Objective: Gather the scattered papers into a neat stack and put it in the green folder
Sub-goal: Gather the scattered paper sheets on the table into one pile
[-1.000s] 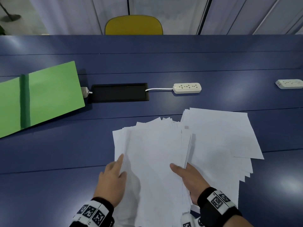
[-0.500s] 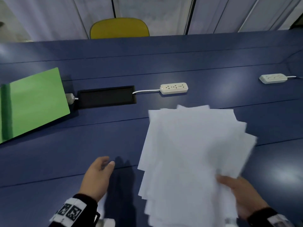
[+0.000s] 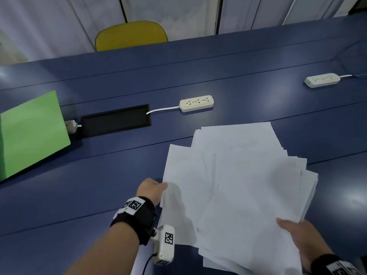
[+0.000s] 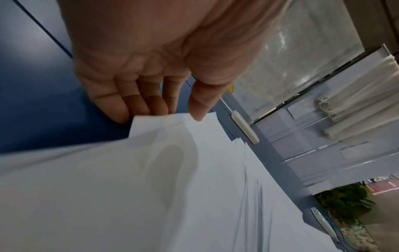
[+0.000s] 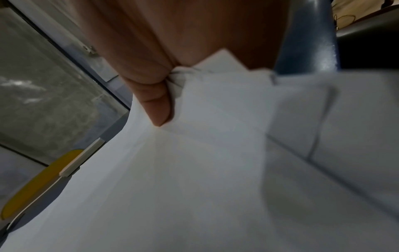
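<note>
Fanning between both hands point(image 3: 153, 190) point(image 3: 303, 238), loose papers point(image 3: 234, 185), pinched each side.

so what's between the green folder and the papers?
Head view: only bare blue table between green folder and papers; the left hand grips their near-left edge.

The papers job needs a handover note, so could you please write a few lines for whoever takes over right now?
Left hand: takes the near-left corner of the papers, thumb on top, fingers at the edge.
Right hand: grips the near-right edge of the same pile, thumb on top.
Green folder: open on the table, far left, apart from the pile, with no sheets on the part in view.
Done: sheets gathered into one pile.
Left: pile is fanned; square its edges, then carry it to the folder.
</note>
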